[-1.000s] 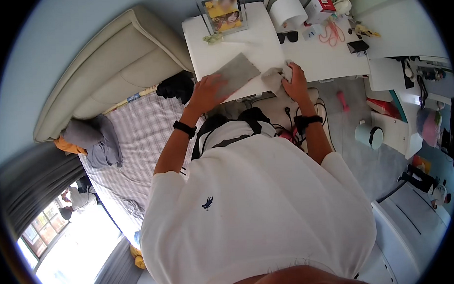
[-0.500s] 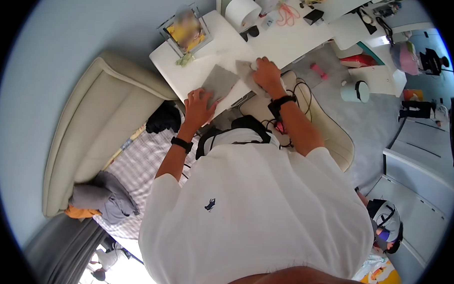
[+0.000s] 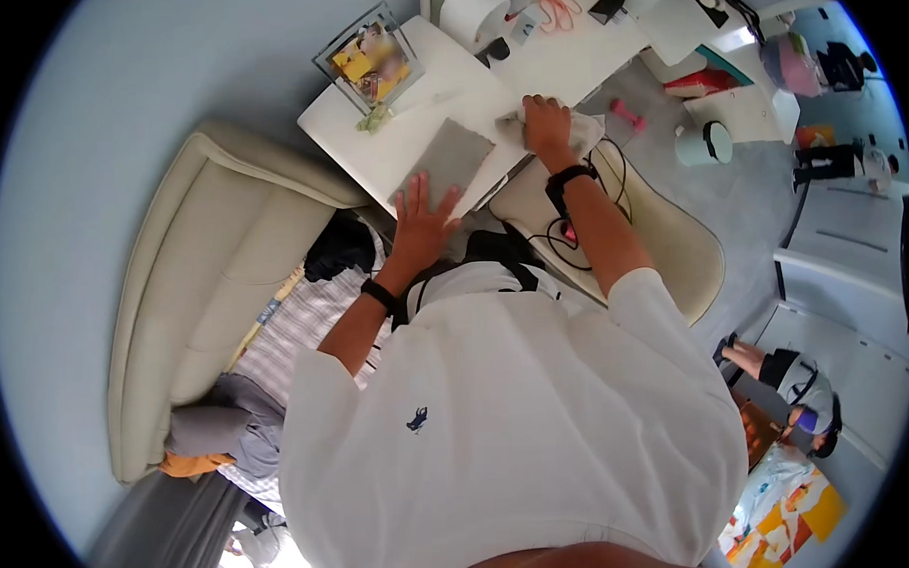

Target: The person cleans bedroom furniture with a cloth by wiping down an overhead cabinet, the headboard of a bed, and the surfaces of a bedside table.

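Note:
My left hand lies with its fingers spread over the near end of a flat grey rectangular piece on the white desk; I cannot tell whether that piece is cloth or something stiffer. To its right, my right hand is closed on a crumpled grey cloth at the desk's front edge. Part of the cloth shows on both sides of the fingers. A picture frame stands at the back left of the desk, with a small greenish item in front of it.
A white cylinder, sunglasses, a pink cord and a dark phone-like item lie farther along the desk. A cream chair with black cables stands below my right arm. Other people are at the right.
My right hand has shifted up and right along the desk edge with the cloth. The left hand has spread flatter near the end of the grey piece. The view has turned slightly.

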A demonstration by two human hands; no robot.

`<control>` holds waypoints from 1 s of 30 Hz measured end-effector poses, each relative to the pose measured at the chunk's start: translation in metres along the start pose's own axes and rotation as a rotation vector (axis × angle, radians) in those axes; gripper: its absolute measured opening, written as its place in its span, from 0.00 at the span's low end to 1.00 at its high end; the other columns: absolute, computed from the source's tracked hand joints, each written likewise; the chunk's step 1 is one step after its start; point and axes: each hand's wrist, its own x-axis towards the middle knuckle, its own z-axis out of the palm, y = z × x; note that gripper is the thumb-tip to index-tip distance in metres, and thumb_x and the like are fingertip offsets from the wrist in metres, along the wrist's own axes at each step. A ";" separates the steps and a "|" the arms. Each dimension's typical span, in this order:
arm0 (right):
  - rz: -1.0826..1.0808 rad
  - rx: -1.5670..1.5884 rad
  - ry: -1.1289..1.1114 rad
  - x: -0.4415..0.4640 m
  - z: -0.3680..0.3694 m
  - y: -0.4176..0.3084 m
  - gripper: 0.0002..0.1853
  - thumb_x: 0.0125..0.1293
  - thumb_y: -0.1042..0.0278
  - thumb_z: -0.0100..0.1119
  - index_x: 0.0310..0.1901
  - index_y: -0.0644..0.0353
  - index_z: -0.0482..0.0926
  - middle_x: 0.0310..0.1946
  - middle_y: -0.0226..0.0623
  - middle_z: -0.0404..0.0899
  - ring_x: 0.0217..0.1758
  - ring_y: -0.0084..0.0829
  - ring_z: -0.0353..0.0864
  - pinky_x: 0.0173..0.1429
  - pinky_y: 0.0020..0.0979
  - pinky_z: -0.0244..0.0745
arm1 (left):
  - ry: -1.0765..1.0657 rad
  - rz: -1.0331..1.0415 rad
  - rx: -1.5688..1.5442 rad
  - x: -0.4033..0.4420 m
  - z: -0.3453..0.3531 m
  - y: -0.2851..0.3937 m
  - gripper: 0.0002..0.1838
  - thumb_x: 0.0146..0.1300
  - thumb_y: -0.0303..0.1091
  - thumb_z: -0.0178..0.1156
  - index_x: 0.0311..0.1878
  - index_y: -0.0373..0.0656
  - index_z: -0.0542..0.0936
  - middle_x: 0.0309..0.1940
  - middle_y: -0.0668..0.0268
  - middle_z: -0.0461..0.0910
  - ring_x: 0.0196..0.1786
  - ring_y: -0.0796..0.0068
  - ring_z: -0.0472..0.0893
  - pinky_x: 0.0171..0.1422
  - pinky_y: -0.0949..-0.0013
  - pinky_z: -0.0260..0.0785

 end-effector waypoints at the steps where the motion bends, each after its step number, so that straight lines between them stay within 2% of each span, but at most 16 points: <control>1: 0.021 0.001 -0.002 -0.008 0.004 -0.002 0.14 0.57 0.72 0.61 0.46 0.54 0.79 0.49 0.33 0.81 0.53 0.42 0.80 0.55 0.52 0.75 | -0.009 0.019 0.000 0.000 0.000 -0.001 0.34 0.70 0.54 0.56 0.76 0.56 0.64 0.78 0.39 0.46 0.81 0.39 0.47 0.76 0.30 0.41; 3: -0.034 0.123 0.164 -0.032 0.011 -0.005 0.17 0.57 0.72 0.60 0.50 0.55 0.79 0.54 0.33 0.80 0.56 0.43 0.78 0.57 0.55 0.73 | 0.020 0.028 -0.021 -0.001 0.001 -0.004 0.34 0.70 0.55 0.55 0.77 0.59 0.63 0.78 0.38 0.47 0.81 0.39 0.47 0.75 0.30 0.43; 7: -0.063 0.128 0.152 -0.084 -0.008 -0.029 0.20 0.56 0.72 0.59 0.53 0.55 0.79 0.57 0.33 0.79 0.59 0.42 0.76 0.56 0.52 0.73 | 0.045 0.028 -0.046 0.000 -0.008 -0.001 0.40 0.65 0.56 0.61 0.78 0.61 0.60 0.78 0.39 0.46 0.81 0.40 0.46 0.74 0.28 0.44; 9: -0.053 0.247 -0.016 -0.092 -0.012 -0.040 0.20 0.55 0.73 0.59 0.53 0.54 0.79 0.56 0.32 0.80 0.60 0.41 0.75 0.55 0.49 0.73 | -0.164 -0.035 -0.137 0.002 -0.024 0.002 0.54 0.52 0.52 0.73 0.80 0.62 0.54 0.79 0.40 0.39 0.82 0.40 0.40 0.74 0.24 0.38; 10: -0.067 0.240 -0.013 -0.087 -0.014 -0.037 0.20 0.55 0.73 0.59 0.53 0.54 0.79 0.56 0.32 0.80 0.60 0.41 0.75 0.55 0.49 0.73 | -0.152 -0.044 -0.140 0.004 -0.023 0.002 0.54 0.52 0.52 0.73 0.80 0.62 0.54 0.79 0.40 0.39 0.82 0.40 0.40 0.74 0.24 0.38; 12: -0.124 0.254 -0.031 -0.086 -0.017 -0.032 0.19 0.54 0.74 0.60 0.50 0.53 0.80 0.55 0.32 0.80 0.60 0.40 0.76 0.54 0.47 0.72 | -0.208 -0.027 -0.025 -0.001 -0.023 0.000 0.61 0.41 0.48 0.79 0.79 0.62 0.55 0.80 0.42 0.41 0.82 0.43 0.42 0.72 0.23 0.42; 13: -0.171 0.283 0.043 -0.082 -0.011 -0.023 0.24 0.46 0.77 0.63 0.50 0.54 0.79 0.55 0.32 0.80 0.60 0.41 0.75 0.53 0.48 0.74 | -0.214 -0.033 -0.017 -0.003 -0.023 0.000 0.61 0.41 0.48 0.79 0.79 0.62 0.55 0.80 0.42 0.41 0.82 0.43 0.42 0.72 0.23 0.42; 16: -0.126 0.260 0.076 -0.058 -0.012 -0.004 0.22 0.47 0.77 0.62 0.48 0.54 0.80 0.52 0.31 0.81 0.57 0.40 0.77 0.53 0.48 0.74 | -0.194 -0.015 -0.037 -0.002 -0.025 -0.001 0.61 0.39 0.42 0.80 0.79 0.62 0.56 0.80 0.43 0.40 0.83 0.45 0.41 0.73 0.23 0.41; 17: -0.125 0.267 0.089 -0.044 -0.013 -0.001 0.22 0.47 0.77 0.62 0.48 0.54 0.80 0.52 0.31 0.81 0.57 0.40 0.77 0.53 0.48 0.74 | -0.209 -0.019 -0.028 0.000 -0.026 0.000 0.59 0.42 0.41 0.79 0.79 0.62 0.56 0.80 0.43 0.40 0.83 0.45 0.41 0.73 0.23 0.40; 19: -0.050 0.256 -0.049 -0.030 -0.013 0.005 0.18 0.54 0.77 0.63 0.48 0.53 0.81 0.52 0.30 0.81 0.58 0.39 0.77 0.54 0.48 0.73 | -0.229 -0.023 -0.014 -0.001 -0.020 0.002 0.57 0.45 0.40 0.77 0.79 0.62 0.57 0.80 0.43 0.40 0.83 0.45 0.41 0.73 0.23 0.39; 21: -0.034 0.241 -0.043 -0.026 -0.012 0.004 0.16 0.55 0.76 0.62 0.47 0.53 0.81 0.52 0.30 0.81 0.58 0.40 0.77 0.54 0.49 0.73 | -0.116 0.036 -0.010 -0.007 -0.011 0.001 0.51 0.53 0.38 0.72 0.79 0.62 0.56 0.80 0.44 0.40 0.83 0.46 0.41 0.73 0.23 0.39; 25: -0.020 0.130 -0.084 -0.042 -0.008 -0.011 0.15 0.57 0.72 0.62 0.47 0.54 0.82 0.53 0.30 0.80 0.57 0.41 0.77 0.55 0.52 0.74 | -0.101 0.059 0.040 -0.013 -0.002 0.002 0.44 0.59 0.39 0.67 0.78 0.62 0.59 0.80 0.44 0.41 0.82 0.45 0.42 0.73 0.23 0.37; 27: -0.053 0.190 -0.080 -0.062 -0.008 -0.018 0.15 0.56 0.72 0.62 0.47 0.55 0.82 0.54 0.30 0.80 0.58 0.41 0.77 0.55 0.52 0.74 | -0.062 0.037 0.025 -0.015 -0.001 0.007 0.37 0.61 0.38 0.66 0.75 0.61 0.66 0.80 0.46 0.46 0.82 0.47 0.48 0.73 0.24 0.38; 28: -0.095 0.237 -0.075 -0.073 -0.007 -0.021 0.16 0.56 0.72 0.62 0.48 0.55 0.82 0.55 0.31 0.79 0.58 0.41 0.76 0.55 0.52 0.74 | -0.067 0.037 0.028 -0.017 -0.003 0.008 0.37 0.61 0.38 0.66 0.75 0.61 0.66 0.80 0.46 0.46 0.82 0.47 0.48 0.73 0.24 0.38; 30: -0.126 0.258 -0.064 -0.090 -0.008 -0.020 0.16 0.55 0.73 0.62 0.48 0.56 0.81 0.57 0.31 0.78 0.60 0.40 0.76 0.56 0.50 0.74 | -0.037 0.071 -0.052 -0.024 -0.005 0.006 0.26 0.66 0.34 0.61 0.69 0.56 0.74 0.78 0.54 0.56 0.80 0.54 0.56 0.75 0.29 0.41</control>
